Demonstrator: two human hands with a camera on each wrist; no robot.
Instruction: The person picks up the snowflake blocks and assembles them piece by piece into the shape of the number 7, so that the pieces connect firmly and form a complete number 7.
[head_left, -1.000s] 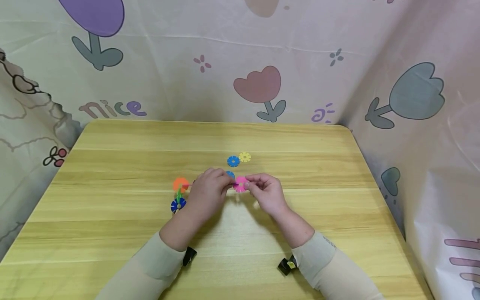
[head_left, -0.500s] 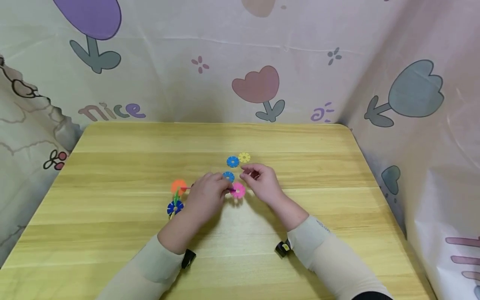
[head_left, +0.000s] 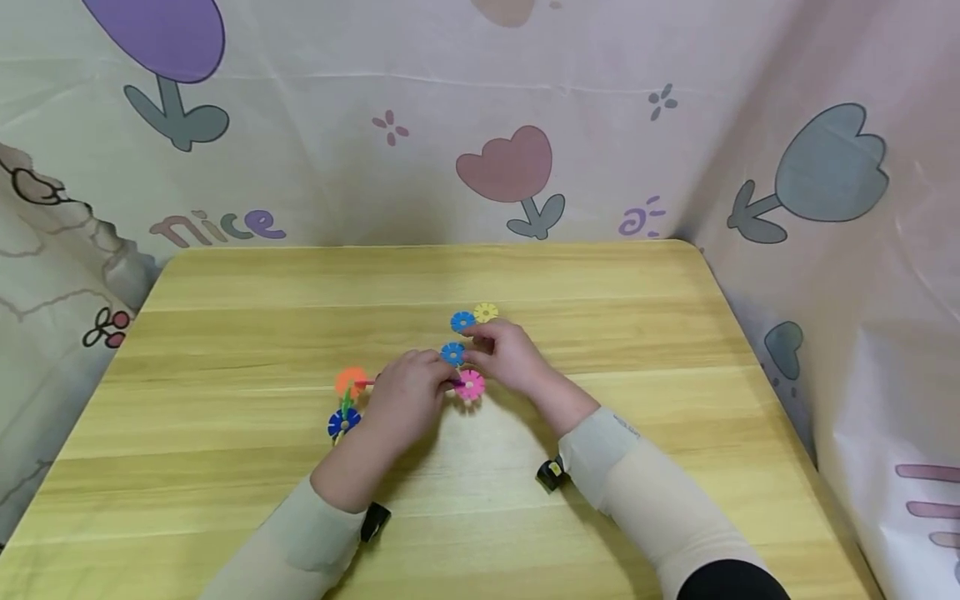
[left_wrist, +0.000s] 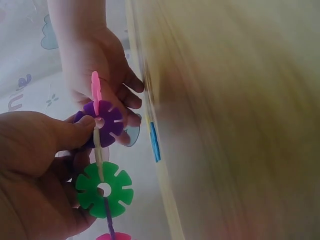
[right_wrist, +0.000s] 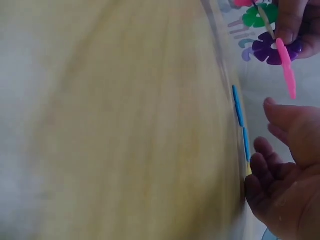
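Observation:
My left hand (head_left: pixel 405 396) pinches a purple notched disc (left_wrist: pixel 111 120) between thumb and fingers in the left wrist view. That disc is part of a chain of interlocking plastic flower discs. A pink disc (head_left: pixel 471 385) forms its right end, and a green disc (left_wrist: pixel 120 187) is linked further along. Past the hand, the chain runs on to an orange disc (head_left: pixel 350 381) and a dark blue disc (head_left: pixel 344 422). My right hand (head_left: pixel 504 357) holds nothing, fingers loosely bent, close beside a loose blue disc (head_left: pixel 453 354) on the table.
Another blue disc (head_left: pixel 462 322) and a yellow disc (head_left: pixel 486 312) lie farther back on the wooden table (head_left: pixel 600 300). A patterned cloth (head_left: pixel 337 108) hangs behind the table and along its sides.
My right hand has let go of the pink disc and moved up and left toward the loose blue discs. The left hand, still holding the chain, has shifted slightly left and down.

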